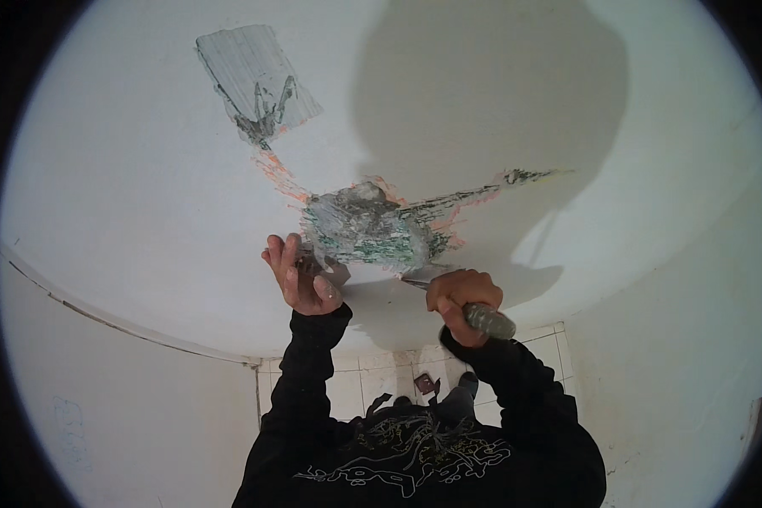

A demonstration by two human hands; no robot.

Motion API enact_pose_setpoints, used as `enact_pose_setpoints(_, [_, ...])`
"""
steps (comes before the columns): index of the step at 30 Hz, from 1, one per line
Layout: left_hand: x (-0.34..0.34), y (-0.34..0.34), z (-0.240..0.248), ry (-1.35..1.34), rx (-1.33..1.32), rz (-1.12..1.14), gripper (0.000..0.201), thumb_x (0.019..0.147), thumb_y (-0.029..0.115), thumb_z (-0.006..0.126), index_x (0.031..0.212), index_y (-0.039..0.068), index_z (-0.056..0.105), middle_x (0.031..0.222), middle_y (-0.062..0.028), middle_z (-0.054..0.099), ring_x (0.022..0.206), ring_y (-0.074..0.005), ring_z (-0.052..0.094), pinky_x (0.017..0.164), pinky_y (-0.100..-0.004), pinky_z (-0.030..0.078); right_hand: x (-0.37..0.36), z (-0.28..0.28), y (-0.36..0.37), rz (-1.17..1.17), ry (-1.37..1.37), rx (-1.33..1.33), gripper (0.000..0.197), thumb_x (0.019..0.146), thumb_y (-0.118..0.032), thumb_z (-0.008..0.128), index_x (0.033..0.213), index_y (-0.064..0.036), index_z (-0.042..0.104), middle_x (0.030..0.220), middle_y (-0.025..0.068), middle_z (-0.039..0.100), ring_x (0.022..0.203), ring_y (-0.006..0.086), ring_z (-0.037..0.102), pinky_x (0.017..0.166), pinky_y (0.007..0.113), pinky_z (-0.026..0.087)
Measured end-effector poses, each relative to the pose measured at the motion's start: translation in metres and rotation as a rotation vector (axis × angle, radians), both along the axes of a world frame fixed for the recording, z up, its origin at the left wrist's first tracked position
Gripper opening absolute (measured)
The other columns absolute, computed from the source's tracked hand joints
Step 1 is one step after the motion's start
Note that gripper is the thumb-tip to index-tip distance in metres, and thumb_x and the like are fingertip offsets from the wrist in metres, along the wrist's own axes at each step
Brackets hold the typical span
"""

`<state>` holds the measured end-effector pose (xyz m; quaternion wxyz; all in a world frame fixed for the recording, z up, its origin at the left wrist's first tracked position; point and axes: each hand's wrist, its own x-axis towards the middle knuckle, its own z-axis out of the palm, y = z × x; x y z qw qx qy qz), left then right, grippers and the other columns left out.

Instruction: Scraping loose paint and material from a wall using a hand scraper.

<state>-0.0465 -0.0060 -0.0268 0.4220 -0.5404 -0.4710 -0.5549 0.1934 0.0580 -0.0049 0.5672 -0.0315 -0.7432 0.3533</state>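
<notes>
Evidently, the right hand [466, 298] is clenched around the mottled grey, rounded handle of a thin-bladed hand tool [493, 323], its tip just below the rough grey-green patch [368, 227] on the smooth white wall [135, 169]. The left hand [303, 284], fingers loosely spread, is at the patch's lower left edge. Recommended, in judgement: low blade angle, light even strokes, left fingers clear.

Open room lies between the left hand [305, 284] and right hand [464, 296]; the wall [144, 212] blocks ahead.
</notes>
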Motion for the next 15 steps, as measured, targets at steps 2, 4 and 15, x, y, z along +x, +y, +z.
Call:
enact_pose_setpoints(2, [0.002, -0.004, -0.002, 0.004, -0.007, 0.016, 0.043, 0.093, 0.03, 0.035, 0.133, 0.021, 0.023, 0.126, -0.0163, 0.048, 0.127, -0.0346, 0.032, 0.106, -0.0485, 0.011, 0.0, 0.001, 0.006, 0.223, -0.038, 0.041, 0.013, 0.07, -0.008, 0.058, 0.059, -0.0059, 0.05, 0.063, 0.0101, 0.058, 0.056, 0.0238, 0.057, 0.054, 0.035, 0.045])
enact_pose_setpoints(4, [-0.002, 0.001, -0.003, 0.007, -0.014, 0.03, 0.043, 0.093, 0.029, 0.035, 0.134, 0.02, 0.023, 0.126, -0.0163, 0.048, 0.127, -0.0345, 0.032, 0.106, -0.0484, 0.011, -0.003, 0.003, 0.01, 0.292, 0.154, 0.078, 0.012, 0.069, -0.006, 0.057, 0.059, -0.0061, 0.05, 0.062, 0.0105, 0.057, 0.055, 0.0241, 0.057, 0.054, 0.034, 0.045])
enact_pose_setpoints(15, [0.003, 0.01, -0.005, -0.069, 0.065, -0.042, 0.048, 0.09, 0.035, 0.039, 0.121, -0.002, 0.045, 0.124, -0.019, 0.05, 0.129, -0.0311, 0.03, 0.108, -0.0452, 0.008, 0.007, -0.004, -0.007, 0.128, -0.309, -0.088, 0.008, 0.063, -0.002, 0.059, 0.063, -0.0027, 0.052, 0.06, 0.0087, 0.053, 0.05, 0.0275, 0.052, 0.047, 0.036, 0.041])
